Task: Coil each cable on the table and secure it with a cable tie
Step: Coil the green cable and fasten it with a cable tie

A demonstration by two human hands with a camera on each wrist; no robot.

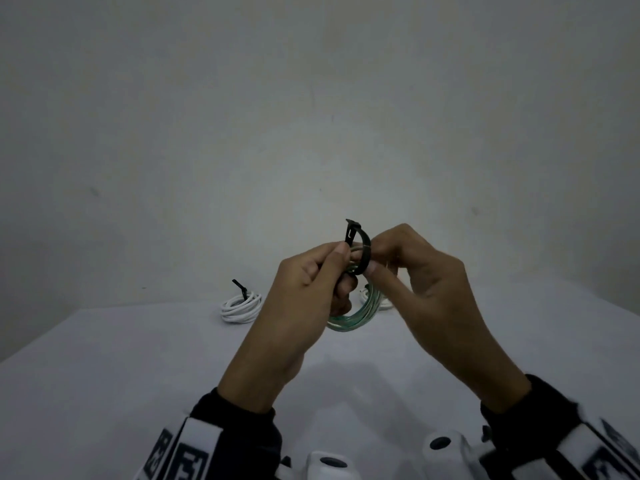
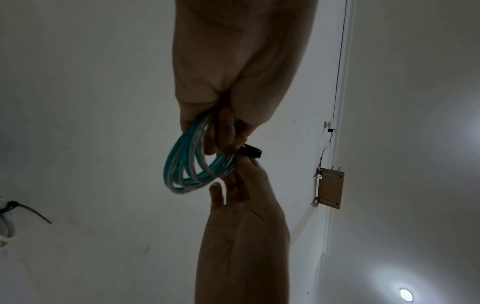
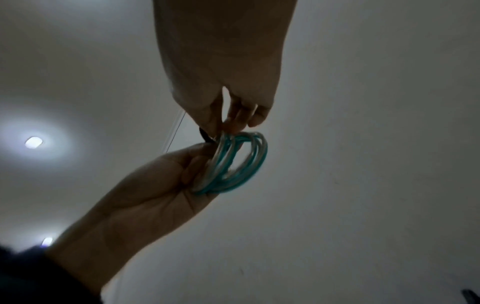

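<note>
Hands hiding black tie's ends

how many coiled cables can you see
3: a teal coil held in both hands with a black tie around it, a white coil on the table's far left, another white one mostly hidden behind the hands.

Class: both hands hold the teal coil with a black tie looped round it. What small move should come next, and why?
Probably pull the black cable tie snug: it arcs loosely round the teal coil, which the left hand and right hand hold above the table.
</note>
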